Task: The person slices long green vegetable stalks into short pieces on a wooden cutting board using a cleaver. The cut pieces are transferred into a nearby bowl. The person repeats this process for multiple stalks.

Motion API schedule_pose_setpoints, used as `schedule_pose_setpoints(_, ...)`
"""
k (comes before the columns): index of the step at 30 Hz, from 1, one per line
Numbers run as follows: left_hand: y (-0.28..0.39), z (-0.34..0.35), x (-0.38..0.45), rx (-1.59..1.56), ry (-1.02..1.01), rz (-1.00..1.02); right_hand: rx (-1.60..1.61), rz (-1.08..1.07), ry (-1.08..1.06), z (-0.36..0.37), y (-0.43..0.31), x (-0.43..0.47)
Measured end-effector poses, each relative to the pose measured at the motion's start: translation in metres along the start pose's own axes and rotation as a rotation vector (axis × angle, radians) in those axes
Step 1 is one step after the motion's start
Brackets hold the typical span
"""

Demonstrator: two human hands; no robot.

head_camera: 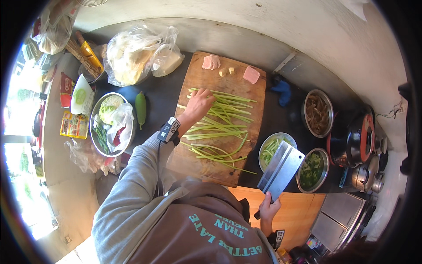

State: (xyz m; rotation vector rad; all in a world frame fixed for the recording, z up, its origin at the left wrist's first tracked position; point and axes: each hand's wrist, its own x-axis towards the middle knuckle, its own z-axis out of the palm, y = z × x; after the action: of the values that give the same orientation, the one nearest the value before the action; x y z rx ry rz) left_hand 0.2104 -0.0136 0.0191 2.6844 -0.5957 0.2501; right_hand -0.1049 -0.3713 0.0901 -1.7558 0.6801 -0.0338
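Note:
My left hand (199, 104) lies over the far part of a spread of long, thin green vegetable stalks (227, 128) on a wooden cutting board (211, 173). Its fingers curl down onto the stalks; whether they grip any is hidden under the hand. In my right hand (270, 208) is the dark handle of a metal cleaver (280, 171), held off the board's near right corner. The broad blade slants up and covers part of a bowl of cut green pieces (269, 150). Sliced pink meat (211, 62), two pale yellow pieces (223, 72) and a pink meat block (251, 75) sit along the board's far end.
On the right are a metal bowl of green leaves (311, 170), a metal bowl of brown strips (318, 114), a blue cloth (283, 93) and a black-and-red cooker (351, 135). Leftward stand a green gourd (140, 110), a basin of vegetables (93, 114) and plastic bags (138, 52).

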Motion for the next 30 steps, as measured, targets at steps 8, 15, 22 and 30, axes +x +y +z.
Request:
schedule_pose_setpoints(8, -0.001, -0.017, 0.007, -0.071, 0.246, 0.190, -0.084, -0.078, 0.040, 0.000, 0.011, 0.004)
schedule_pose_setpoints(15, 0.073, -0.026, -0.097, -0.233, -0.251, 0.383, -0.105, -0.060, 0.016, 0.005, 0.009, 0.015)
schedule_pose_setpoints(22, 0.065, -0.014, -0.093, -0.188, -0.135, 0.051, -0.056, -0.032, -0.065, 0.009, -0.006, 0.015)
schedule_pose_setpoints(30, 0.031, 0.001, -0.048, 0.027, -0.117, 0.151, -0.065, -0.032, -0.039, 0.010, 0.002, 0.013)
